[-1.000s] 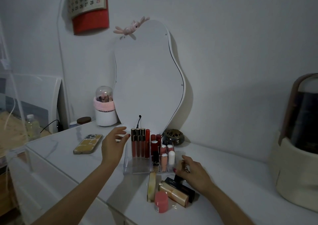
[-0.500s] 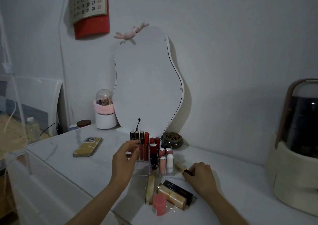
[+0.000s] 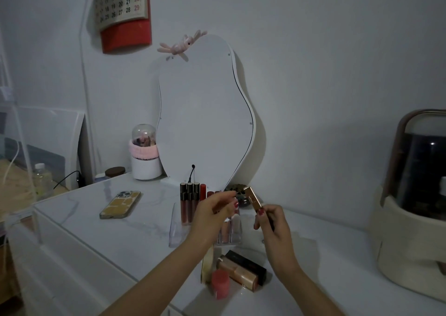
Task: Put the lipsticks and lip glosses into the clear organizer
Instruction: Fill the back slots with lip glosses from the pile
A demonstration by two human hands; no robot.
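Observation:
The clear organizer (image 3: 177,228) stands on the white dresser in front of the mirror. Several lip glosses (image 3: 189,201) and lipsticks stand upright in it. My right hand (image 3: 271,224) holds a gold lipstick (image 3: 252,199) up, tilted, just right of the organizer. My left hand (image 3: 213,215) hovers in front of the organizer with fingers apart and thumb near the gold lipstick; it hides the organizer's middle slots. On the dresser in front lie a black lipstick (image 3: 248,265), a gold-pink tube (image 3: 237,274), a pale gold tube (image 3: 207,265) and a pink capped tube (image 3: 220,283).
A phone (image 3: 120,204) lies to the left on the dresser. A wavy mirror (image 3: 205,112) leans on the wall, with a white brush holder (image 3: 146,161) beside it and a small dark jar (image 3: 239,198) behind the organizer. A large domed cosmetics case (image 3: 415,209) stands at the right.
My right hand has picked the gold lipstick up off the dresser and raised it. My left hand has moved right, from the organizer's left side to in front of it.

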